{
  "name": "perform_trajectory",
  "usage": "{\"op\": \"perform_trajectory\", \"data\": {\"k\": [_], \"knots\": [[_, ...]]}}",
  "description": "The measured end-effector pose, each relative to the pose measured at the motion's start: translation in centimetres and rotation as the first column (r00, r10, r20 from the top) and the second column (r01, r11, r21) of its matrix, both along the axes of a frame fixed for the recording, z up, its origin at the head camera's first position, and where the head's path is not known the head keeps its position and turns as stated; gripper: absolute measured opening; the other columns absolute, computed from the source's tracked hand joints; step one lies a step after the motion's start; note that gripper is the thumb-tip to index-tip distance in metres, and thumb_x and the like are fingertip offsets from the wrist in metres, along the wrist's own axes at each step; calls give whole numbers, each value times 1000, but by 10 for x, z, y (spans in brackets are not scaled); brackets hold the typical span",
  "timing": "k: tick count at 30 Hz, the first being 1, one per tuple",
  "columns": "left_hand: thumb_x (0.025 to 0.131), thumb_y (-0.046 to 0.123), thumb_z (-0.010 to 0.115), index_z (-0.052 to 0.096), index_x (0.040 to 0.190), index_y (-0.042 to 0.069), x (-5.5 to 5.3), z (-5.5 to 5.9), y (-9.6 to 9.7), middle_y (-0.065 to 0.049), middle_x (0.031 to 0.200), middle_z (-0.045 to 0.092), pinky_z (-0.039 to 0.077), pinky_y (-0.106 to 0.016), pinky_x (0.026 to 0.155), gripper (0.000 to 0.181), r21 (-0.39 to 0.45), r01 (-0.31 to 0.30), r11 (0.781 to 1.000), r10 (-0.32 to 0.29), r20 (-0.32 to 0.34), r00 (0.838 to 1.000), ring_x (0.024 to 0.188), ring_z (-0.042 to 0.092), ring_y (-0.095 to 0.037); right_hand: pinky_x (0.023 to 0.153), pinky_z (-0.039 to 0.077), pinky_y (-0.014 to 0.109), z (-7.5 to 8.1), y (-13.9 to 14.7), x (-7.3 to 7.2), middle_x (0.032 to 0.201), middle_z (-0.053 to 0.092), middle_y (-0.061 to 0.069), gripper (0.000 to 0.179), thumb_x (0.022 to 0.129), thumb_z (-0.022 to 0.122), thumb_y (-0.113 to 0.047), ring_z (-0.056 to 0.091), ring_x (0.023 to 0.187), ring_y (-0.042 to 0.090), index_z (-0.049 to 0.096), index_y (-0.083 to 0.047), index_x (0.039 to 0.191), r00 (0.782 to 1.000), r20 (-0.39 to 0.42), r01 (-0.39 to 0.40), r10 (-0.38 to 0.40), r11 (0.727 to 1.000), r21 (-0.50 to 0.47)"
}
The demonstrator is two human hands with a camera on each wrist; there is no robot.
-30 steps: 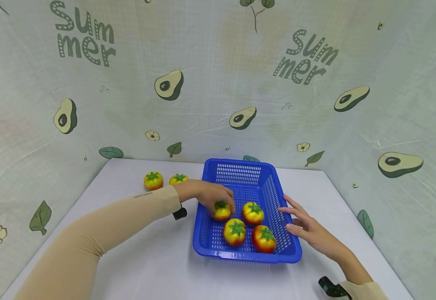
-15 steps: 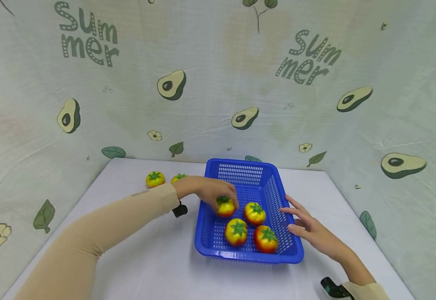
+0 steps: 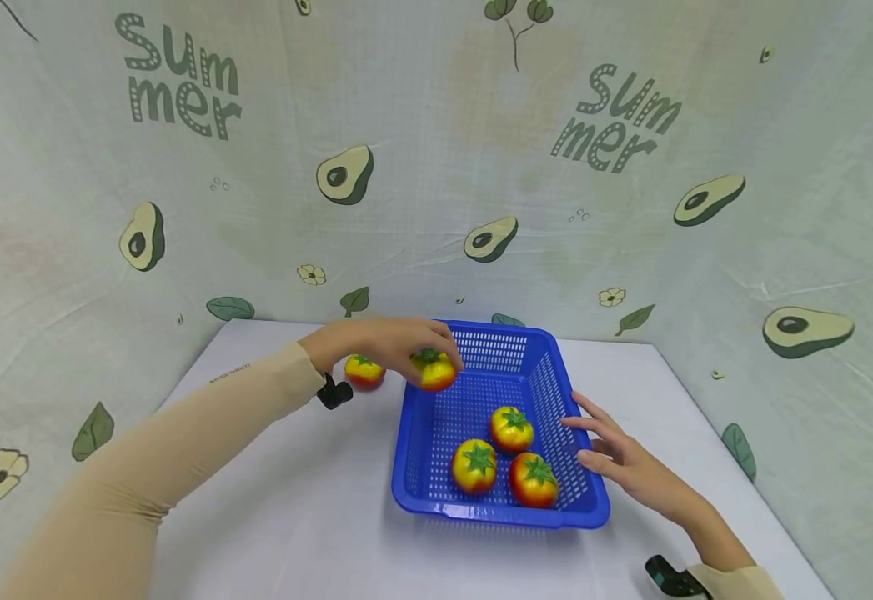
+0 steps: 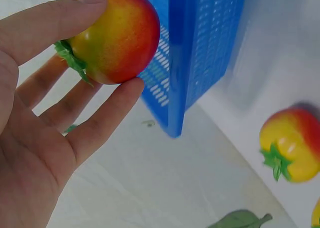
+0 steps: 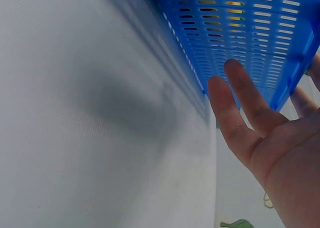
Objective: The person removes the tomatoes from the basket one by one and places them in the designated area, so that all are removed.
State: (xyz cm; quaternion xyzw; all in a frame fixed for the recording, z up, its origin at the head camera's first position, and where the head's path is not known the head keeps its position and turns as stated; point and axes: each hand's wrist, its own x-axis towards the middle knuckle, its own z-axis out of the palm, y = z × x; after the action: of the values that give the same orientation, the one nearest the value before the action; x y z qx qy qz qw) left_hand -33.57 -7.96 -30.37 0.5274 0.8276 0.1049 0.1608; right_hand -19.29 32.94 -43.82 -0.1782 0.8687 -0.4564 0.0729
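My left hand point(image 3: 398, 340) pinches a yellow-red toy tomato point(image 3: 436, 372) with a green leafy top. It holds the tomato above the left rim of the blue plastic basket point(image 3: 400, 475), near the back. In the left wrist view the thumb and fingertips grip the tomato point(image 4: 117, 38) from both sides, beside the basket wall point(image 4: 181, 63). Several fingers of my right hand point(image 3: 634, 471) lie at the basket's right side, nearly straight. In the right wrist view, the fingers point(image 5: 247, 95) are spread along the basket's outer wall point(image 5: 235, 33); contact is hard to judge.
Three more tomatoes lie in the front half of the basket: one tomato point(image 3: 512, 429) behind, one point(image 3: 474, 467) front left, one point(image 3: 533, 481) front right. Another tomato point(image 3: 364, 372) sits on the white table point(image 3: 316, 508), left of the basket. A printed cloth point(image 3: 421, 167) hangs behind.
My left hand has lifted a tomato from inside the basket and carried it up and left to the rim. The right hand and the basket have hardly moved.
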Motion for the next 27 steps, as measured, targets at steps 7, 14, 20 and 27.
{"op": "perform_trajectory", "data": {"k": [7, 14, 20, 27], "knots": [[95, 12, 80, 67, 141, 27, -8, 18, -31, -4, 147, 55, 54, -39, 109, 50, 40, -49, 998, 49, -8, 999, 140, 50, -24, 97, 61, 46, 2, -2, 0, 179, 3, 10, 49, 109, 58, -20, 55, 134, 48, 50, -15, 158, 1000, 13, 7, -7, 1000, 1], [93, 6, 81, 69, 138, 26, -14, 25, -66, -2, 145, 57, 53, -45, 110, 50, 49, -135, 990, 136, -32, 990, 138, 51, -24, 95, 62, 48, 4, -4, 3, 178, 3, 16, 49, 109, 58, -19, 58, 131, 49, 50, -11, 157, 1000, -7, -9, 9, 1000, 8], [92, 2, 80, 70, 134, 27, -26, 19, -98, -2, 140, 58, 51, -49, 111, 50, 29, -197, 980, 197, -24, 980, 135, 52, -26, 98, 59, 55, 3, -4, 2, 178, 3, 14, 49, 109, 59, -20, 55, 134, 51, 50, -12, 157, 1000, 7, 8, -8, 1000, 8], [92, -1, 79, 70, 133, 24, -38, 14, -137, -6, 142, 57, 49, -56, 112, 50, 6, -295, 955, 295, -41, 954, 135, 51, -31, 98, 59, 57, 2, -3, 1, 179, 3, 14, 50, 109, 58, -20, 54, 134, 54, 49, -13, 157, 1000, 0, 6, -6, 1000, 9]]}}
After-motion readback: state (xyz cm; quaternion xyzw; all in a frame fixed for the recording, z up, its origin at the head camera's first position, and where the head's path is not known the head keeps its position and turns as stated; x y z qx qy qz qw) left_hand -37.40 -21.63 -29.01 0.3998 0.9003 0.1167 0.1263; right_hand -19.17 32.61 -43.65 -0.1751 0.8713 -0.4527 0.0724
